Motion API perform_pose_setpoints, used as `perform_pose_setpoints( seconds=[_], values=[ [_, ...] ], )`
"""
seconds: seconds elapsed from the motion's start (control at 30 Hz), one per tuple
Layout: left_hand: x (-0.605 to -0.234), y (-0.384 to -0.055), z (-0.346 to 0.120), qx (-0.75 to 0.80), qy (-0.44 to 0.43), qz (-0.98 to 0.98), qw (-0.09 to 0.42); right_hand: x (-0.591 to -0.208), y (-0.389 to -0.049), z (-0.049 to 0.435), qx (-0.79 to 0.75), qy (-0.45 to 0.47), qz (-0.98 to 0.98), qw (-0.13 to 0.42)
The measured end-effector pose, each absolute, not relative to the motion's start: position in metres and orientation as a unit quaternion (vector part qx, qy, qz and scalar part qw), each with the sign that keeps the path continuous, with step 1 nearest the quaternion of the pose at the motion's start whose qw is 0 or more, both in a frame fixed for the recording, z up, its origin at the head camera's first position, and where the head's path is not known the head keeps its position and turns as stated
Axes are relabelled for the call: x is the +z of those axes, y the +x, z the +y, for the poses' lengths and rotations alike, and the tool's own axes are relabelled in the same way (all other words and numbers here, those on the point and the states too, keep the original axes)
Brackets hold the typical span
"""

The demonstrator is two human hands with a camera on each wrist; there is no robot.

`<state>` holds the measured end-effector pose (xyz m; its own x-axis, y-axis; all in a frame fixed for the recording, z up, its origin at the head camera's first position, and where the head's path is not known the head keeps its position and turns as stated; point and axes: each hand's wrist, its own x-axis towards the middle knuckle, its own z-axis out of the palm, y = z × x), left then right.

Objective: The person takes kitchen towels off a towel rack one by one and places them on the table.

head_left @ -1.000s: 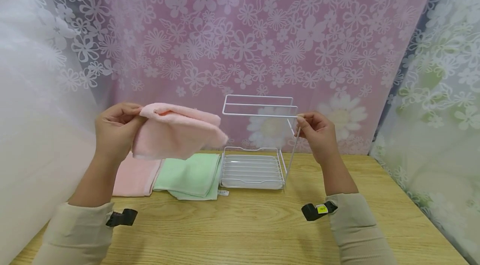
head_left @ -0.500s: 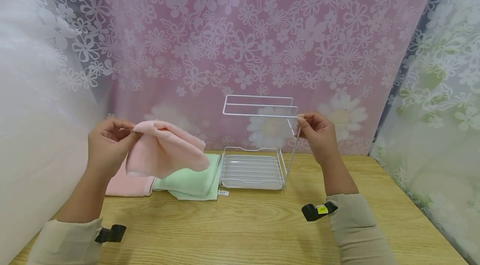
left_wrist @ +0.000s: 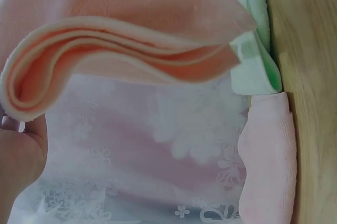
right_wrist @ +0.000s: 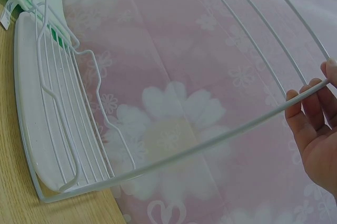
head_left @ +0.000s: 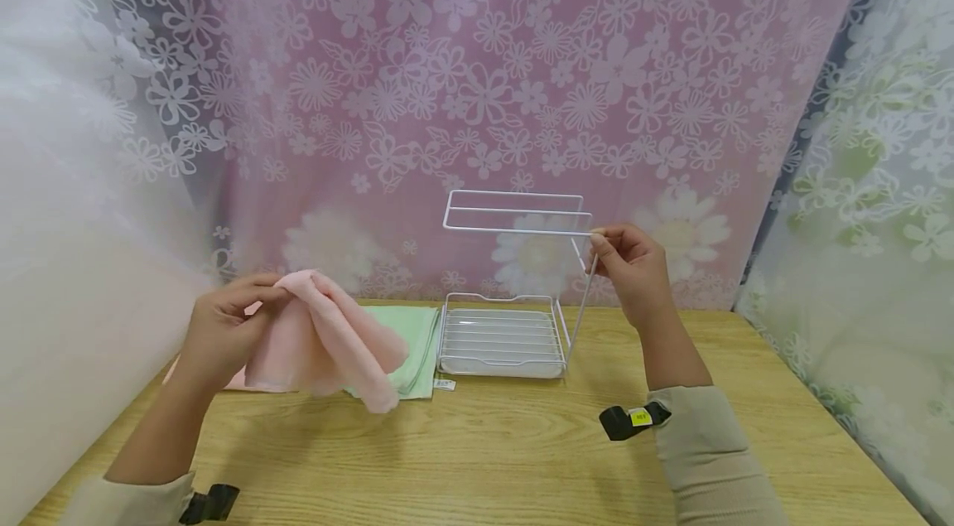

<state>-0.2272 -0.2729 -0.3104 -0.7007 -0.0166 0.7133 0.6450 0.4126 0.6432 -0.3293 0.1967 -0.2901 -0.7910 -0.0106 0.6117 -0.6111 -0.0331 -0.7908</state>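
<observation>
My left hand (head_left: 227,331) pinches a folded pink towel (head_left: 320,335) by its edge, and the cloth hangs down to the right above the table. In the left wrist view the towel's stacked folds (left_wrist: 121,45) show, with the hand at the lower left. At the right, my right hand (head_left: 632,269) grips the upper corner of a white wire rack (head_left: 517,232), thumb and fingers round the rod. The rack stands upright on the table, with a white tray (right_wrist: 34,103) under its lower wires. A folded green towel (head_left: 413,344) lies just left of the rack, partly hidden.
Another pink towel (left_wrist: 268,155) lies on the wooden table (head_left: 492,460) left of the green one, mostly covered in the head view. A small white label (head_left: 445,384) sticks out from the green towel. A flowered curtain (head_left: 477,95) hangs behind, with sheets at both sides.
My left hand has lowered the pink towel towards the table, and the cloth droops more. My right hand stays on the rack's corner, and the rack stands where it was.
</observation>
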Motion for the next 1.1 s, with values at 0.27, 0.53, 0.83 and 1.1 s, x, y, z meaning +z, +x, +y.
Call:
perform_pose_setpoints(
  seconds=[0.27,0.53,0.83,1.1],
  values=[
    [-0.317,-0.216,-0.272,-0.487,-0.245,-0.798,0.258,-0.29,-0.329,0.197,0.676,0.236,-0.662,0.224],
    [-0.319,-0.209,-0.263,-0.514,-0.255,-0.799,0.182,-0.29,-0.329,0.196,0.679,0.234,-0.659,0.223],
    [-0.318,-0.21,-0.247,-0.541,-0.27,-0.79,0.107,-0.29,-0.328,0.197,0.679,0.232,-0.661,0.221],
    [-0.333,-0.212,-0.256,-0.516,-0.243,-0.818,0.075,-0.29,-0.329,0.197,0.68,0.235,-0.659,0.219]
  ],
)
